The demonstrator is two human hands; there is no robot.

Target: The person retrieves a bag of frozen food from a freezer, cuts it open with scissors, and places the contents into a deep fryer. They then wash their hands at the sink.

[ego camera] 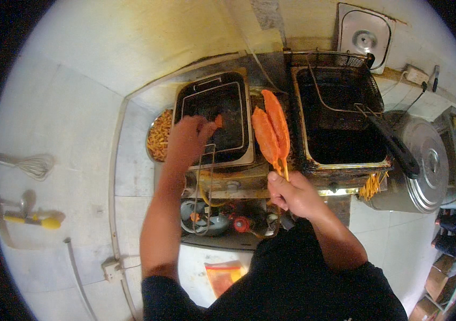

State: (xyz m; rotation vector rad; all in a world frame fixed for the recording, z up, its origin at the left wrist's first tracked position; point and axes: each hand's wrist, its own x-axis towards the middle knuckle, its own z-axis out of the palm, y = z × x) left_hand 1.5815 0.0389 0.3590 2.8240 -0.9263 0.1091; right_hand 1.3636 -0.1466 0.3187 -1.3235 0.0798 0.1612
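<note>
Two flat, orange-coated pieces of food on sticks point upward from my right hand, which grips the sticks between the two fryers. My left hand, slightly blurred, reaches over the left fryer. At its fingertips is a small orange piece of food, pinched above the dark fryer well. Most of that piece is hidden by the fingers or too blurred to make out. A wire handle hangs down from the fryer's front beside my left forearm.
At left, a bowl of fried bits adjoins the fryer. The right fryer has a basket with a black handle jutting forward. A large lidded pot and a bundle of sticks are rightward. A whisk hangs on the wall.
</note>
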